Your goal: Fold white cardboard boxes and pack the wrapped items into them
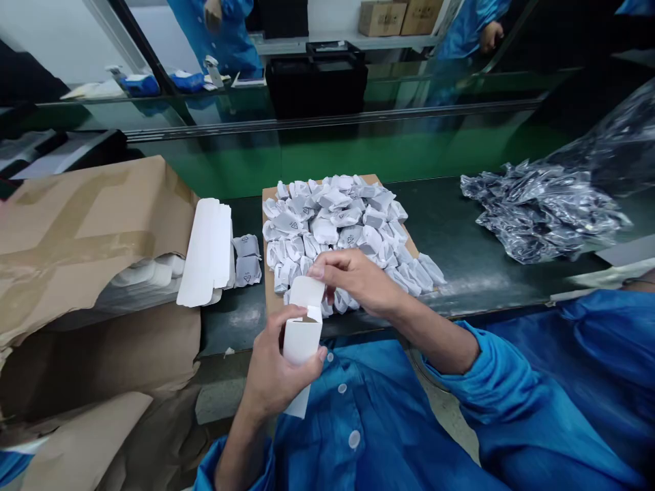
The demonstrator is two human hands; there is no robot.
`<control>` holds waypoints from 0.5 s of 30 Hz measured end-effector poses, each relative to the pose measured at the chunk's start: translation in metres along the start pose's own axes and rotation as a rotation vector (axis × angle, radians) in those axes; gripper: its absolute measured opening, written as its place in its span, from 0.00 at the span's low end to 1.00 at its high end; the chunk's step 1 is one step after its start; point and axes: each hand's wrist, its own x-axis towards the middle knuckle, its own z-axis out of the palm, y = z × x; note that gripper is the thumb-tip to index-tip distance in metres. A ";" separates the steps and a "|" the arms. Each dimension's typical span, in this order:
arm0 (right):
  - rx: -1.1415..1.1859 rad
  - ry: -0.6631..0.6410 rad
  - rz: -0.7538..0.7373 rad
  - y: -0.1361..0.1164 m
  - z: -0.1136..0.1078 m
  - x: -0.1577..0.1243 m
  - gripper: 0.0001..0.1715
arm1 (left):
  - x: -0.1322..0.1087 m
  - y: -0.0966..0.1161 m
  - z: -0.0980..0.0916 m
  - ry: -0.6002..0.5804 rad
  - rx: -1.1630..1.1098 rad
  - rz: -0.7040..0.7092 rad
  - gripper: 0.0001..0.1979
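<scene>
A small white carton (301, 341) is gripped around its sides by my left hand (279, 365), in front of my chest. Its upper end is open, with the flap raised, and a lower flap hangs down. My right hand (353, 276) has its thumb and fingers closed on the edge of the raised top flap. Just beyond the hands, a pile of small white wrapped packets (338, 218) covers most of a cardboard sheet (270, 300). Flat white carton blanks (207, 252) are stacked to the left, with two grey packets (248, 260) beside them.
A large taped cardboard box (92, 232) with more flat blanks stands at the left. Clear plastic bags (547, 211) lie at the right of the dark bench (434, 211). Co-workers in blue stand across the line, and another's blue sleeve (604, 348) is close on the right.
</scene>
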 end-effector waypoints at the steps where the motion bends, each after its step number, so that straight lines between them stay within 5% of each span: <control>1: -0.032 -0.056 0.016 -0.001 0.004 0.000 0.18 | 0.000 0.000 0.001 0.004 0.023 0.001 0.23; 6: -0.295 -0.074 -0.041 -0.005 0.020 -0.010 0.08 | -0.004 -0.002 0.011 0.111 0.117 0.059 0.27; 9: -0.295 -0.042 -0.077 -0.005 0.023 -0.012 0.07 | -0.010 -0.002 0.019 0.227 0.045 0.109 0.39; 12: -0.293 -0.039 -0.079 -0.004 0.024 -0.012 0.07 | -0.014 0.000 0.020 0.205 0.032 0.078 0.52; 15: -0.333 -0.031 -0.105 -0.004 0.025 -0.014 0.06 | -0.013 0.001 0.014 0.143 0.165 0.098 0.52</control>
